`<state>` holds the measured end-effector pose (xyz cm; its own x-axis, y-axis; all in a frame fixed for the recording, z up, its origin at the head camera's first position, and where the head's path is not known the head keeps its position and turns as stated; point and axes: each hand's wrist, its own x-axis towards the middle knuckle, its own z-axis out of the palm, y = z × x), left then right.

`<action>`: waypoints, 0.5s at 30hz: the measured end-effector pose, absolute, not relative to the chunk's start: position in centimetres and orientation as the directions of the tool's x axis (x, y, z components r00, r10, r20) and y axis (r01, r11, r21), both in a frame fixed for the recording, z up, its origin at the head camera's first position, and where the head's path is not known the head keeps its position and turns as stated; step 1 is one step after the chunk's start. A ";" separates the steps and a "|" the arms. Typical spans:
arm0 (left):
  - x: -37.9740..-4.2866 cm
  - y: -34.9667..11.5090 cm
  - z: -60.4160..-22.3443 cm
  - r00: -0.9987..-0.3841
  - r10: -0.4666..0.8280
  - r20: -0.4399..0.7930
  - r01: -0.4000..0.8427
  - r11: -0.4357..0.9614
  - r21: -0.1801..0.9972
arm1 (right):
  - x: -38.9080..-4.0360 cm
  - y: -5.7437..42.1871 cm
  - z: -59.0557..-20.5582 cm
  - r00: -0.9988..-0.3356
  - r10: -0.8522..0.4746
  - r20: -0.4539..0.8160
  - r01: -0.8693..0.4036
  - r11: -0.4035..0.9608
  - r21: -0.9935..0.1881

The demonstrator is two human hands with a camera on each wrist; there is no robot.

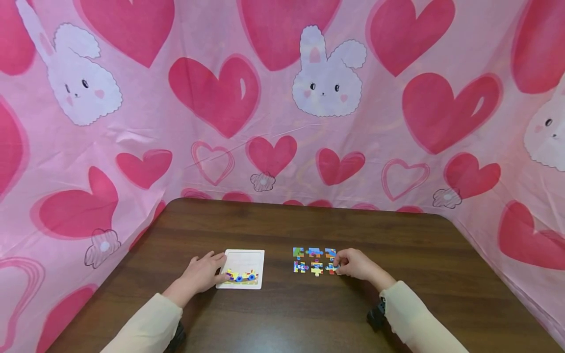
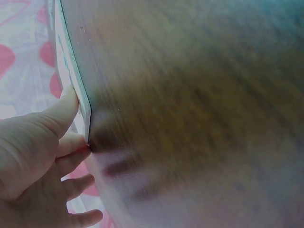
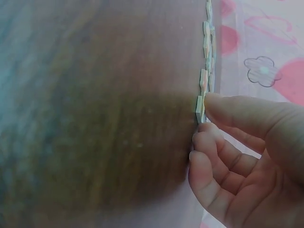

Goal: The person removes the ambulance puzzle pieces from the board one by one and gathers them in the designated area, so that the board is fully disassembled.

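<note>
A white-framed jigsaw tray (image 1: 263,269) lies flat on the table, with a yellow vehicle picture (image 1: 240,277) filled in along its lower part. My left hand (image 1: 202,272) rests at the tray's left edge, thumb (image 2: 68,107) on the frame and the other fingers loosely spread beside it. To the right, several colourful jigsaw pieces (image 1: 314,252) lie in two rows. My right hand (image 1: 356,264) pinches the lower right jigsaw piece (image 3: 199,110) between thumb and fingers, partly covering it. The remaining fingers curl close over the table.
The brown wooden table (image 1: 282,314) extends around the tray and pieces. Behind it and at both sides hangs a pink curtain (image 1: 282,122) with hearts and rabbits. A dark wrist device (image 1: 376,314) sits below the right sleeve.
</note>
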<state>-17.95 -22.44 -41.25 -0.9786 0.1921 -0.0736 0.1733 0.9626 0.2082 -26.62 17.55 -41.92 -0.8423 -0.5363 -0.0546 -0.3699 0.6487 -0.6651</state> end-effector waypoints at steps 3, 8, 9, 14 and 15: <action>-18.0 -22.5 -41.3 -0.978 0.195 -0.073 0.177 0.963 0.205 | -26.7 17.5 -41.7 -0.845 -0.533 -0.042 -0.368 0.637 -0.677; -17.9 -22.5 -41.2 -0.978 0.197 -0.073 0.179 0.963 0.201 | -27.1 16.8 -41.0 -0.851 -0.525 -0.001 -0.385 0.625 -0.679; -17.9 -22.5 -41.2 -0.978 0.198 -0.073 0.180 0.963 0.201 | -27.2 16.6 -40.9 -0.852 -0.524 0.009 -0.393 0.627 -0.672; -17.8 -22.5 -41.2 -0.977 0.200 -0.067 0.183 0.961 0.206 | -27.4 14.6 -39.9 -0.838 -0.543 0.058 -0.448 0.622 -0.642; -17.8 -22.5 -41.2 -0.977 0.201 -0.066 0.184 0.961 0.208 | -27.4 14.1 -39.7 -0.835 -0.547 0.060 -0.451 0.617 -0.645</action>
<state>-17.80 -22.53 -41.17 -0.9774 0.2010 -0.0655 0.1836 0.9607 0.2083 -27.41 14.14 -39.67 -0.8352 -0.5466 0.0604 -0.4508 0.6175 -0.6446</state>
